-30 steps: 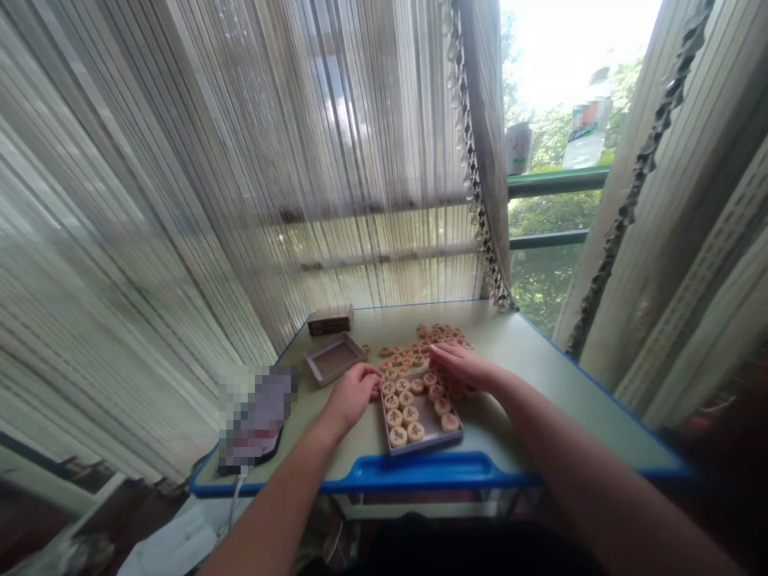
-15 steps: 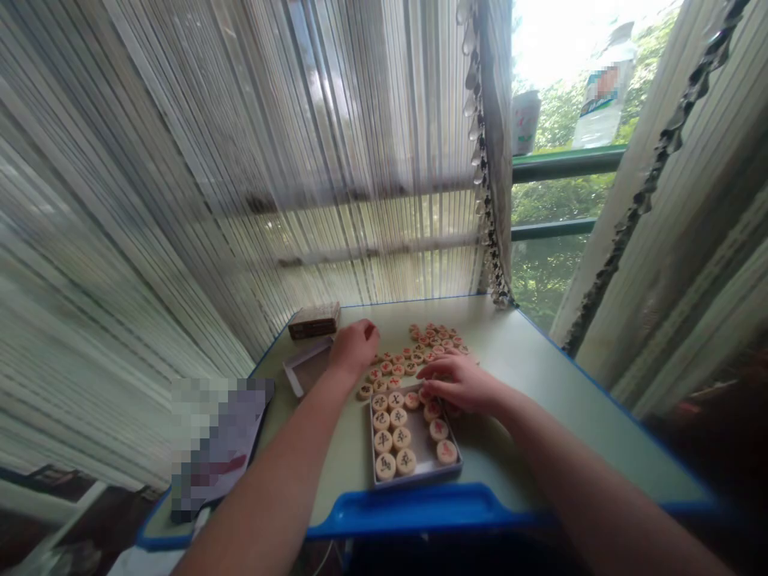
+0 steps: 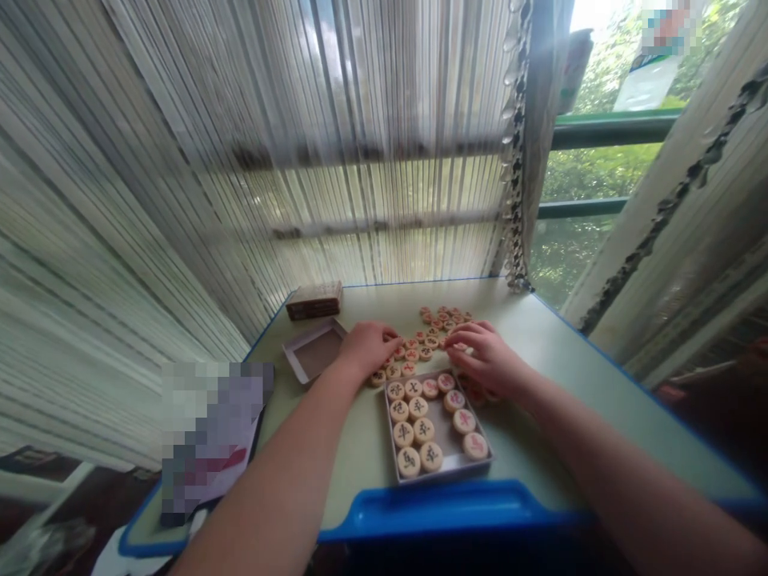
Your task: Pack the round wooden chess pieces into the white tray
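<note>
Loose round Chinese chess pieces [image 3: 426, 352] with red and dark characters lie spread in the middle of the table. At the left edge of the spread, my left hand [image 3: 370, 350] has its fingers curled together with the tips down among the pieces; what they hold, if anything, is hidden. My right hand [image 3: 489, 357] hovers over the right side, fingers bent and apart, covering some pieces. Just in front sits a shallow open box [image 3: 445, 462]. Dark-marked pieces [image 3: 423, 430] fill its left side in two columns, and red-marked ones [image 3: 464, 422] line its back and right.
The empty box lid [image 3: 315, 350] lies left of my left hand, with a small brown box [image 3: 314, 301] behind it. A blurred-out flat device [image 3: 219, 448] rests at the table's left edge. A blue raised rim [image 3: 444, 508] borders the near side; string curtains [image 3: 384, 184] hang behind.
My left hand has come right and down to the loose pieces. My right hand has lifted away from the box's back right corner to the loose pieces. The view has tilted down a little.
</note>
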Demonstrator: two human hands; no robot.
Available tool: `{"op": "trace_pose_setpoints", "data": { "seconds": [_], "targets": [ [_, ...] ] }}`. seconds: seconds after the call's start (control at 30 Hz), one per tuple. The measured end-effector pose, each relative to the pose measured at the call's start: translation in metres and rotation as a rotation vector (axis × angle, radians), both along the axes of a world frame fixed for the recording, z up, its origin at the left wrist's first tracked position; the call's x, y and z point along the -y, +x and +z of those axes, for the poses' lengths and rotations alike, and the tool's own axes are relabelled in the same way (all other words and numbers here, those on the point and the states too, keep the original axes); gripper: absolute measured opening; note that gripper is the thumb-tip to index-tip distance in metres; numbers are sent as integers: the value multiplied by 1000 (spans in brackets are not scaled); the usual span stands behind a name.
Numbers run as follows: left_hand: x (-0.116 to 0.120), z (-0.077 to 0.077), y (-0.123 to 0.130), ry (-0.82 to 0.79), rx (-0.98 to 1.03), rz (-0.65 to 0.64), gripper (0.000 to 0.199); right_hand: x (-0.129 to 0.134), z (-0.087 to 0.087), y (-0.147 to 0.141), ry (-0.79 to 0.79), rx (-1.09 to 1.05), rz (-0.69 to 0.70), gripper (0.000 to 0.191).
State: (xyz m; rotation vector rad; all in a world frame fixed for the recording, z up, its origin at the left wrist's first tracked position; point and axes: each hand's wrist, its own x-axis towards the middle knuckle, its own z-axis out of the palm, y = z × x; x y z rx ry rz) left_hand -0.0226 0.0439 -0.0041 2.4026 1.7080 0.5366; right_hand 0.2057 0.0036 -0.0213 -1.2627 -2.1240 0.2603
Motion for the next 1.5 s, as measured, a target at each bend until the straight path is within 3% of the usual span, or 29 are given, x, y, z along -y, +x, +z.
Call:
{"op": "trace_pose_setpoints", "data": {
  "seconds": [0.13, 0.27, 0.5, 0.7, 0.9, 1.1, 1.2, 1.33, 1.5],
  "targets": [
    [-5, -5, -3, -5, 50, 32, 27, -8, 10, -6, -29, 26, 13, 21],
    [-7, -6, -3, 21, -1, -11, 24, -27, 20, -23, -3, 206, 117, 22],
    [-4, -3, 1, 50, -129, -32, 25, -48, 4, -31, 64, 222, 213, 22],
    [-9, -8, 6, 66, -86, 12, 27, -50, -2, -17, 53, 178, 161, 22],
    [-13, -12, 1, 26, 85, 8, 27, -41, 1, -22, 90, 230, 139, 24],
    [-5, -4, 5, 43, -10, -1, 32, -33, 4, -27, 122, 267, 161, 22],
    [2, 2, 11, 88, -48, -81, 36, -35, 4, -26, 135, 269, 164, 22],
    [13, 8, 16, 117, -97, -207, 29, -42, 1, -22, 130, 277, 69, 22],
    [24, 14, 21, 113, -147, -47, 33, -46, 2, -18, 96, 262, -91, 25]
  ]
}}
